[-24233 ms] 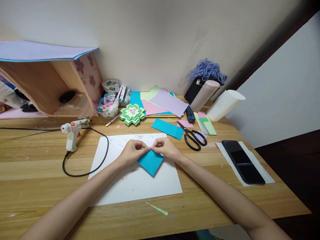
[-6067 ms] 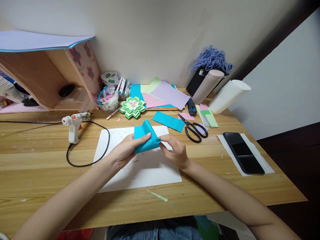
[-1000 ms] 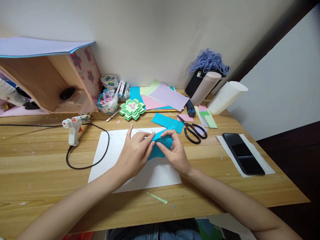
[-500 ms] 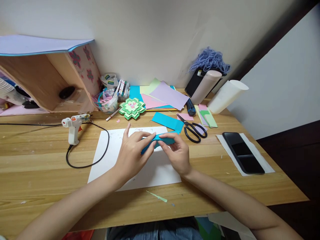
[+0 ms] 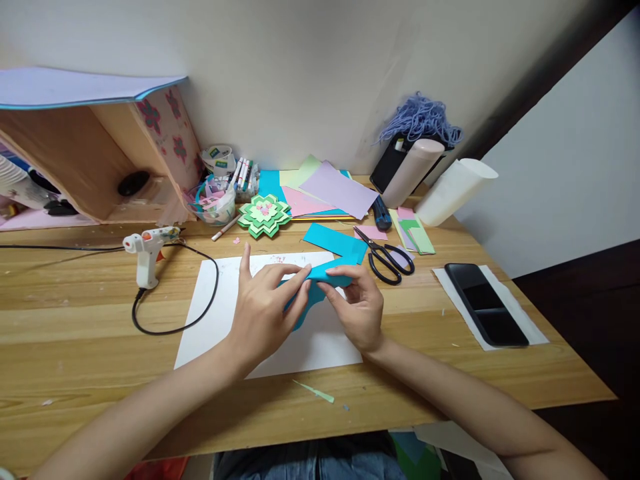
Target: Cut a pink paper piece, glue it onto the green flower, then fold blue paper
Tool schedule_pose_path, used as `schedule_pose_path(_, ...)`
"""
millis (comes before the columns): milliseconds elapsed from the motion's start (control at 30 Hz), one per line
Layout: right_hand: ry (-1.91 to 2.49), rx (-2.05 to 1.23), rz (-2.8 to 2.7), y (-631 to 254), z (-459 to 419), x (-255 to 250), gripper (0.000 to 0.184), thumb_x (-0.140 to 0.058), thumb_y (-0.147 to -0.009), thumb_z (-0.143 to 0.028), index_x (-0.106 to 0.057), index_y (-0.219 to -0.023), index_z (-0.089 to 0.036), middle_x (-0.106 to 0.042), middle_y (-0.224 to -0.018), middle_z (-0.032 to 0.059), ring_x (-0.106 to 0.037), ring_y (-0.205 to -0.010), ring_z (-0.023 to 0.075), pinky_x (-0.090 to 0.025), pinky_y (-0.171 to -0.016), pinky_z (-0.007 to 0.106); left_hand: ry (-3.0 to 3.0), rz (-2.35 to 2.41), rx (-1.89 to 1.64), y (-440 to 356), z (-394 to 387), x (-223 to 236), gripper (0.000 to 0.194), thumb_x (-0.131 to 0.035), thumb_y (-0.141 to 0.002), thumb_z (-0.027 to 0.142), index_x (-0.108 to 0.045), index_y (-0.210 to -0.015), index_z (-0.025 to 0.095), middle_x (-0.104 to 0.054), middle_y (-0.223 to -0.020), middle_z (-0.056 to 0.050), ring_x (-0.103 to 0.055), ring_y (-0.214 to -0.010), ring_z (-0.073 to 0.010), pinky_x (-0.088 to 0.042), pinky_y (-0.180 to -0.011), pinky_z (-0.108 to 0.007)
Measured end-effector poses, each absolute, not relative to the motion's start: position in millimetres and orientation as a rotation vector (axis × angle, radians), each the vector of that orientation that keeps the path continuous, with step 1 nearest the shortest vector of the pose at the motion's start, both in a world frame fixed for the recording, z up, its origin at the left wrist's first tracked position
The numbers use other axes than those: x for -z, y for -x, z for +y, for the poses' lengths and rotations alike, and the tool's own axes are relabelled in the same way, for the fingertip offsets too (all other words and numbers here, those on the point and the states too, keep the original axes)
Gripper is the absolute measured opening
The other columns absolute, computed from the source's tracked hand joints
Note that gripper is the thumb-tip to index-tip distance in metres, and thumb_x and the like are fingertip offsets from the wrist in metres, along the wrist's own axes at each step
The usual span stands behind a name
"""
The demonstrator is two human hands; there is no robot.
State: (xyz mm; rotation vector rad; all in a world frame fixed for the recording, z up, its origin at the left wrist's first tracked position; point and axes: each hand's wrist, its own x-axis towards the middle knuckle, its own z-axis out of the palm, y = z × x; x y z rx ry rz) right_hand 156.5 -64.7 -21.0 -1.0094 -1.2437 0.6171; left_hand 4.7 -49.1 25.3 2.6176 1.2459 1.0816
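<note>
Centre frame, left hand (image 5: 267, 307) and right hand (image 5: 357, 305) pinch blue paper (image 5: 313, 300) in narrowed fingers, seemingly part-folded; above, a blue strip (image 5: 333, 241) looks unshaped, a green flower (image 5: 265, 217) finished

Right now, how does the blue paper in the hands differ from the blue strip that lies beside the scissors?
The blue paper is pinched in the left hand and right hand; the blue strip lies on the table. The blue paper is bent and curved; the blue strip looks nearly flat. The hands hide part of the blue paper; most of the blue strip shows. Both are bright blue.
</note>
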Motion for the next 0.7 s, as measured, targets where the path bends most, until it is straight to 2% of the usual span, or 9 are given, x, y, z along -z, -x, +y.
schedule_pose_path(200, 1.032, -0.431, -1.373, -158.5, -65.8, 21.7, 0.022, -0.066, -0.074, -0.017, -0.063, -0.094, -0.025, -0.066, -0.087, 0.0032, -0.060, -0.081, 0.0178, -0.050, -0.073, 0.034, -2.579, 1.312, -1.107, -6.0, -50.4, -27.6, 0.022, -0.050, -0.082, 0.021, -0.063, -0.098, 0.030, -0.066, -0.099, 0.001, -0.061, -0.090, -0.0164, -0.006, -0.106, -0.059)
schedule_pose_path(333, 1.013, -0.296, -1.477, -161.7, -65.9, 20.6, 0.035, -0.067, -0.072, -0.012, -0.063, -0.102, -0.029, -0.065, -0.085, 0.0017, -0.058, -0.071, 0.0157, -0.048, -0.065, 0.031, -2.612, 1.390, -1.155, -6.7, -49.7, -26.6, 0.023, -0.052, -0.081, 0.021, -0.064, -0.098, 0.030, -0.065, -0.107, 0.000, -0.060, -0.092, -0.0185, -0.009, -0.105, -0.060)
schedule_pose_path(467, 1.017, -0.227, -1.524, -165.2, -65.0, 21.4, 0.042, -0.065, -0.072, -0.009, -0.063, -0.106, -0.034, -0.059, -0.081, 0.0006, -0.054, -0.068, 0.0138, -0.046, -0.060, 0.029, -2.678, 1.414, -1.189, -6.6, -48.6, -22.5, 0.024, -0.054, -0.079, 0.020, -0.063, -0.099, 0.029, -0.061, -0.116, -0.002, -0.058, -0.098, -0.0213, -0.010, -0.104, -0.061)
schedule_pose_path(700, 1.154, 0.071, -1.526, -165.9, -63.4, 19.0, 0.022, -0.069, -0.069, -0.019, -0.070, -0.087, -0.032, -0.041, -0.073, 0.0015, -0.045, -0.069, 0.0158, -0.042, -0.061, 0.032, -2.751, 1.419, -1.215, -6.2, -46.7, -18.8, 0.024, -0.053, -0.080, 0.020, -0.062, -0.101, 0.029, -0.058, -0.120, -0.003, -0.056, -0.103, -0.0240, -0.006, -0.103, -0.064)
